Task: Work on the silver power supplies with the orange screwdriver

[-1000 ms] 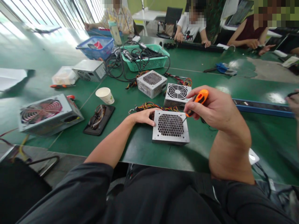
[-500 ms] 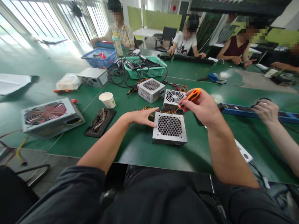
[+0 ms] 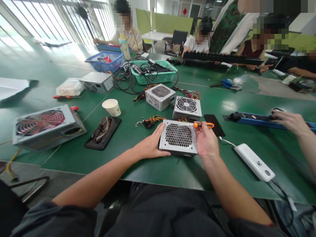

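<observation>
Left hand [image 3: 150, 144], partly closed, grips left side of power supply [image 3: 178, 135] on counter [image 3: 148, 168], thumb at near corner. Right hand [image 3: 207, 141] curls round screwdriver [image 3: 197, 125], palm edge by right side; shaft points left over far part of mesh (tip contact unclear). Bracing both sides probably limits sliding; light finger grip seems best for control, shaft clear of holes. Beyond: loose wires [image 3: 158, 119], fan-grilled unit [image 3: 187, 105].
</observation>
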### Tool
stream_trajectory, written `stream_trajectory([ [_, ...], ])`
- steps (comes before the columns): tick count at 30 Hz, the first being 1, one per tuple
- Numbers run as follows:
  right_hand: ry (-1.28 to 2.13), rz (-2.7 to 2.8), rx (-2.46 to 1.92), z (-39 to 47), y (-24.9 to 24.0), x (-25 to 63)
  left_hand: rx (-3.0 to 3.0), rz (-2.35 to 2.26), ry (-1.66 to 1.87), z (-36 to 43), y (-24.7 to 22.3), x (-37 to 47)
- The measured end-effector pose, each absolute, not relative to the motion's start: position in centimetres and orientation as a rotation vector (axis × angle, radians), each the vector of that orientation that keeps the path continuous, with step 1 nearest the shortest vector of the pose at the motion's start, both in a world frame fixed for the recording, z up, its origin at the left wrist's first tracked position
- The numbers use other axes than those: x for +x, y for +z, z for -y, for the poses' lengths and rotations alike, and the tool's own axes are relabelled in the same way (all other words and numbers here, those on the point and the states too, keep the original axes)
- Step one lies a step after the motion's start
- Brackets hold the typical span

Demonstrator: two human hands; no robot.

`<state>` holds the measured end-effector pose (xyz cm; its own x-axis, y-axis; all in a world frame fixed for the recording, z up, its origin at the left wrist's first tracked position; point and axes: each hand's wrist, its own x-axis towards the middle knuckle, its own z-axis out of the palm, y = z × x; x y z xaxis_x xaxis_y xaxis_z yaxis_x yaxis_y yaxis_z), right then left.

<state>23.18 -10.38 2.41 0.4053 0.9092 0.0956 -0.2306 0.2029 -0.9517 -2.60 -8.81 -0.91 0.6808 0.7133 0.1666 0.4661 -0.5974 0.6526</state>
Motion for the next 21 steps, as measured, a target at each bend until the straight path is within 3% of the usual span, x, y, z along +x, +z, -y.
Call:
stream_trajectory([
  [7,0.913,0.829,-1.053,8.0,2.9,23.6,2.355,-0.999,0.575,7.8,-0.4,-1.5],
  [12,0.838,0.926,-1.065,8.1,4.0,24.4,2.498,-1.002,0.264,5.9,2.0,-2.8],
  [15,0.756,0.986,-1.064,8.4,5.9,24.9,2.538,-0.916,0.091,4.5,3.7,-3.7],
  [21,0.470,1.578,-1.091,9.5,12.3,24.3,2.605,-0.936,0.284,4.5,3.4,-3.5],
])
